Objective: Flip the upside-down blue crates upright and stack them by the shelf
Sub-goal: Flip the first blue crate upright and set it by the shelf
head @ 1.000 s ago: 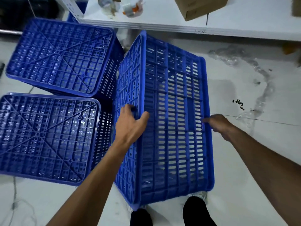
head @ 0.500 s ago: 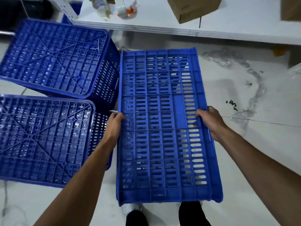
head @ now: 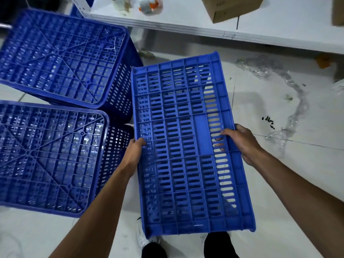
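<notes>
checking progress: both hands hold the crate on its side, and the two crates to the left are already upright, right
Not quite. In the head view both crates on the left, the far crate and near crate, are upside down, ribbed bases up. The left hand and right hand do grip the held crate.

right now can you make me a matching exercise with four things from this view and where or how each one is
Things:
1. blue slatted plastic crate
2. brown cardboard box
3. roll of grey tape
4. far blue grid-bottomed plastic crate

States or places:
A. upside down on the floor, at the left
B. on the white shelf, at its right part
C. held at both long edges by the left hand and right hand
D. on the white shelf, left of the box

Pairs: 1-C, 2-B, 3-D, 4-A
</notes>
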A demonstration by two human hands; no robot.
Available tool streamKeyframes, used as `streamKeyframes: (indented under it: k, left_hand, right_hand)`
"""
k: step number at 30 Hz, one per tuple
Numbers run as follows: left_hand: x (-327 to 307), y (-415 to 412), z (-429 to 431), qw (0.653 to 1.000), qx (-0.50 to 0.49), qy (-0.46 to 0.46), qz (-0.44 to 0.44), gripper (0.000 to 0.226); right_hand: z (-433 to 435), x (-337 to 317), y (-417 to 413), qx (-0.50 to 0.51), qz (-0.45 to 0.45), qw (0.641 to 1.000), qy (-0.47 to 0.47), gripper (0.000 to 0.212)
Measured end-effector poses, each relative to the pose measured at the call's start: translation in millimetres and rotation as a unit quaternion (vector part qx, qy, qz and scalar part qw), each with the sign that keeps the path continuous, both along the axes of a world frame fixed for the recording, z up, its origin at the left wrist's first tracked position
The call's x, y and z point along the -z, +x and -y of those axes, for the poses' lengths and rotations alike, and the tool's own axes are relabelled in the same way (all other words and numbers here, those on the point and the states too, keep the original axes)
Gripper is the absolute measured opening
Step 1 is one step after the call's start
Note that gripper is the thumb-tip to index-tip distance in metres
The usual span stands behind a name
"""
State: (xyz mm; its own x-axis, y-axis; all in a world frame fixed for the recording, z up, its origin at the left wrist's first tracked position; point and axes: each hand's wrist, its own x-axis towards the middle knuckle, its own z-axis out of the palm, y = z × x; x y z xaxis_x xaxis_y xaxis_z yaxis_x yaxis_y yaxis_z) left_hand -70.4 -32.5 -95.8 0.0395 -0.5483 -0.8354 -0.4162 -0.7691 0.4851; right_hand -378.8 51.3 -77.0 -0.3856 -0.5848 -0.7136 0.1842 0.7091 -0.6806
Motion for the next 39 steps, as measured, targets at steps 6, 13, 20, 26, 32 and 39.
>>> streamKeyframes:
  k: [6, 13, 20, 26, 32, 39]
  left_hand:
    - [-13, 16, 15, 0.991, 0.067, -0.004, 0.115, 0.072]
    - [-63, -2, 11, 0.957, 0.266, -0.039, 0.108, 0.103]
    - [-90, -65, -29, 0.917, 0.373, -0.112, 0.082, 0.113]
    - [-75, -80, -49, 0.890, 0.394, -0.129, 0.187, 0.086]
    - [-58, -63, -42, 0.909, 0.299, -0.201, 0.210, 0.056]
    - [-59, -61, -22, 0.951, 0.202, -0.151, 0.180, 0.040]
  right_hand:
    - [32, -32, 30, -0.088, 0.004, 0.996, -0.030, 0.037]
    - [68, -63, 82, -0.220, -0.110, 0.968, -0.045, 0.064]
    - [69, -59, 111, -0.248, -0.229, 0.941, -0.019, 0.030]
    - [63, -58, 141, -0.329, -0.286, 0.900, 0.001, 0.026]
    - [63, -46, 149, -0.373, -0.169, 0.912, -0.034, 0.039]
    - [36, -31, 142, -0.353, -0.138, 0.924, 0.043, 0.053]
